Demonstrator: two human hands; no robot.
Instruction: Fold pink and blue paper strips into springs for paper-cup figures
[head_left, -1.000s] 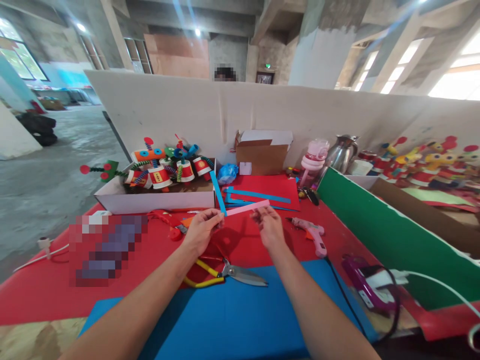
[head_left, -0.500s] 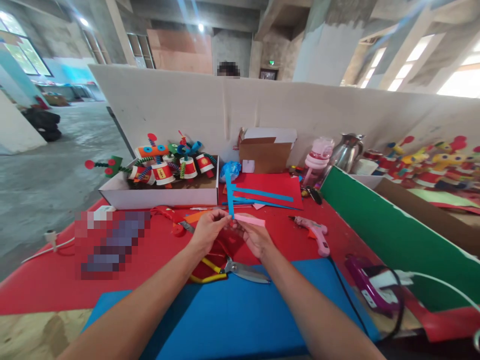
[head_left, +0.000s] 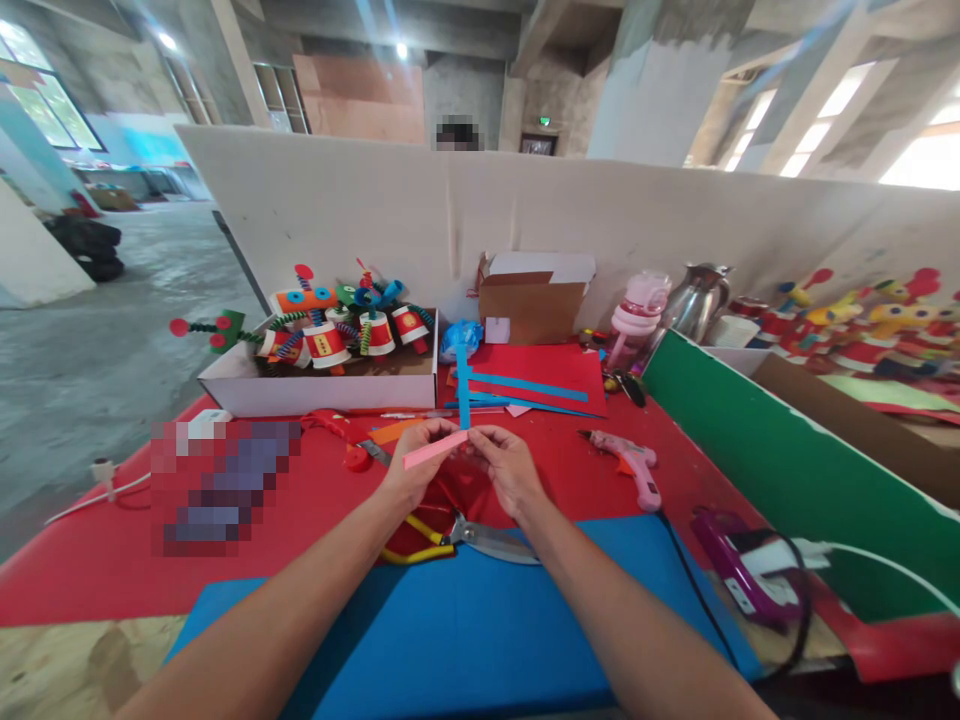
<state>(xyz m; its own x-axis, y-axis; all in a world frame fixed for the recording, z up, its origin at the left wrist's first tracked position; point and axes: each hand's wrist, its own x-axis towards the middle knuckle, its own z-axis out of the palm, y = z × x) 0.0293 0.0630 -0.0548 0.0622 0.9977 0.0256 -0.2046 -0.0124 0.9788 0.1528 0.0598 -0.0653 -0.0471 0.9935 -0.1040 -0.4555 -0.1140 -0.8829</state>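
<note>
Both my hands meet above the middle of the red table, pinching two narrow paper strips where they cross. The blue paper strip (head_left: 463, 390) points away from me, and the pink paper strip (head_left: 435, 449) lies leftward across my left hand (head_left: 407, 468). My right hand (head_left: 513, 468) grips the strips at the crossing with thumb and fingers; the exact fold there is too small to make out. Just below lie shears (head_left: 495, 542) with yellow handles. Red-handled scissors (head_left: 346, 438) are to the left, and a pink glue gun (head_left: 637, 470) rests on the right.
A white box (head_left: 322, 395) of paper-cup figures stands at the back left. Red paper sheets (head_left: 536, 365) with blue strips lie behind my hands. A green-sided box (head_left: 757, 450) and a purple power strip (head_left: 742, 565) flank the right. A blue board (head_left: 480, 640) covers the near edge.
The pink strip has swung from the right side, over my right hand, to the left across my left hand. The blue strip still points away from me.
</note>
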